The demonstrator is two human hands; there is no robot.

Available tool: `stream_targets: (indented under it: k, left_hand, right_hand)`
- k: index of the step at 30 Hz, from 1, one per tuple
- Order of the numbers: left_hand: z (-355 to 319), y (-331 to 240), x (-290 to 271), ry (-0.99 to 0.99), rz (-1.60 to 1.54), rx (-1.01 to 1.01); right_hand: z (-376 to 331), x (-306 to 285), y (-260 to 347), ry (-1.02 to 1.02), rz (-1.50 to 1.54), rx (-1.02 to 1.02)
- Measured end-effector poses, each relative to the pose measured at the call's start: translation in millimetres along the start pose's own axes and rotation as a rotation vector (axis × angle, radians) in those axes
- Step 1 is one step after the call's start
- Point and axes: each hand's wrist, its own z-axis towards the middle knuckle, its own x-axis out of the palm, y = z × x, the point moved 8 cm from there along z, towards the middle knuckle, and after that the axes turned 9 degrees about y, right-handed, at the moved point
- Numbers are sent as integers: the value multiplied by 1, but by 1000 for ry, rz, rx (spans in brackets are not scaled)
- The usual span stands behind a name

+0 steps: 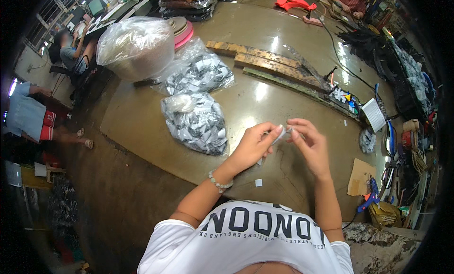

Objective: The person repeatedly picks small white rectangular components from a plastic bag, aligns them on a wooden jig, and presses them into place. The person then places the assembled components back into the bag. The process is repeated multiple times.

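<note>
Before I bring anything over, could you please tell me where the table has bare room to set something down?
The table shows bare room left of the lower plastic bag, between the right hand and the cardboard, and beyond the long bars, short of the red object. It is crowded around the big clear bag and along the right edge.

The table [137, 114] is showing olive-brown, the held piece [279, 134] white, the bags [196, 125] mottled grey, white and black, the discs [183, 36] pink and tan, the planks [269, 64] black-blotched yellow, and the shirt [246, 250] white with dark lettering.
</note>
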Motion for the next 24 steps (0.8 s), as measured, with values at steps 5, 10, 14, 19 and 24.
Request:
stream_targets:
  k: [5, 10, 14, 19, 24]
  left_hand:
    - [-9, 1, 7, 49, -142, -9]
    - [-61, -41, -25, -149, 298, 192]
    - [-130, -71, -97, -569, 362, 245]
    - [-156, -86, -184, -917, 467, 330]
    - [-99, -90, -232, -757, 665, 318]
  right_hand:
    - [-4, 21, 23, -11, -228, -178]
    - [-18, 28, 16, 199, -653, 10]
    - [-64, 95, -19, 583, -885, -214]
    - [-74, 94, -38, 464, -981, -365]
    - [-72, 86, -28, 528, -1039, -374]
